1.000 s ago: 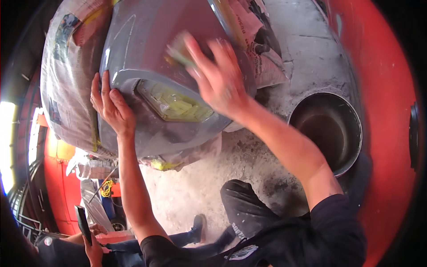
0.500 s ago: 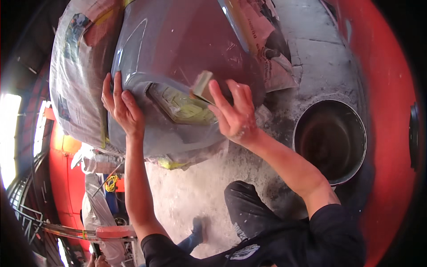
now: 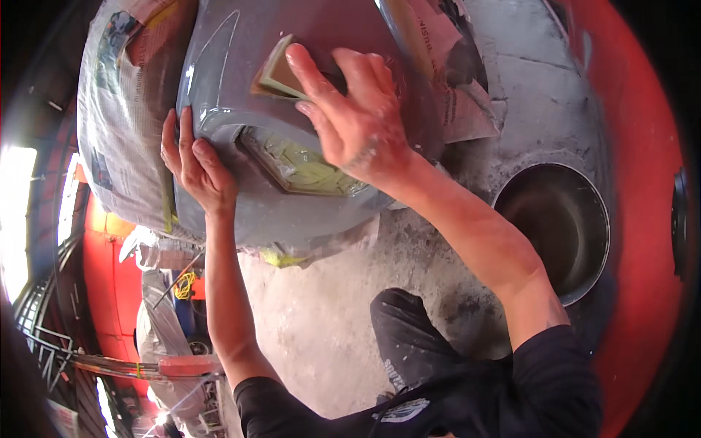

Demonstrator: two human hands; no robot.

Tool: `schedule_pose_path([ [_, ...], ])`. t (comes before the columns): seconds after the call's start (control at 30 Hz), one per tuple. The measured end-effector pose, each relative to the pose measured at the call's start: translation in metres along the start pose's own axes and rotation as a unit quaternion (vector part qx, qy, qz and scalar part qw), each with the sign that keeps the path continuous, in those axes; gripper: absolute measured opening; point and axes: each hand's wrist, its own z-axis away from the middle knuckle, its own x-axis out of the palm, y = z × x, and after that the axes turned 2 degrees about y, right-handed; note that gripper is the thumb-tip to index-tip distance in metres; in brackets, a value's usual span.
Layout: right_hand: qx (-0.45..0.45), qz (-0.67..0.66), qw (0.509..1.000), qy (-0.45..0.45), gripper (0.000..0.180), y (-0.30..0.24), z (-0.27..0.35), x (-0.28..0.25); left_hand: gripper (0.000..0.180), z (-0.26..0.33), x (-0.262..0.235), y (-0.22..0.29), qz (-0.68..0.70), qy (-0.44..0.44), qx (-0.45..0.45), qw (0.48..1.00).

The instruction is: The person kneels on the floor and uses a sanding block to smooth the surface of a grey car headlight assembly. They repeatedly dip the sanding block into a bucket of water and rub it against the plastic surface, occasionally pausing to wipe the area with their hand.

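Observation:
My right hand grips a sanding block with a pale edge and brown faces. It is over the wet-looking grey car body panel, above the masked opening. Fingers and thumb hide part of the block. At the panel's left edge, my left hand rests with its fingers stretched out, holding nothing. Between the two hands lies a recessed opening in the panel, covered inside with crumpled yellowish masking material.
Newspaper sheeting covers the part left of the panel, and torn paper hangs at its right. A dark round basin stands on the dusty floor to my right, beside a large red surface.
My right hand has moved farther forward and left across the panel with the sanding block. My left hand stays on the panel edge. Another person's foot has gone from view.

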Motion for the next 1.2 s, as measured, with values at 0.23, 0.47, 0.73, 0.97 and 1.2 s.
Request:
schedule_pose_path([
  [0.23, 0.028, 0.013, 0.999, -0.013, 0.064, 0.027, 0.026, -0.012, 0.052, -0.002, 0.008, 0.0, 0.022, 0.026, -0.007, 0.999],
  [0.47, 0.048, -0.006, 0.999, 0.002, 0.069, 0.019, 0.066, -0.019, 0.054, -0.003, 0.004, 0.0, 0.027, 0.015, -0.011, 0.999],
  [0.73, 0.042, 0.053, 0.997, 0.024, 0.061, 0.087, -0.053, 0.008, 0.053, -0.003, 0.007, 0.002, 0.032, 0.016, -0.008, 0.999],
  [0.97, 0.062, 0.09, 0.994, 0.028, 0.058, 0.072, -0.052, 0.002, 0.054, -0.006, 0.005, 0.007, -0.006, 0.007, -0.003, 1.0],
  [1.2, 0.029, 0.026, 0.999, 0.021, 0.065, 0.036, 0.028, -0.002, 0.052, -0.002, 0.003, -0.001, 0.021, 0.018, -0.003, 1.0],
])
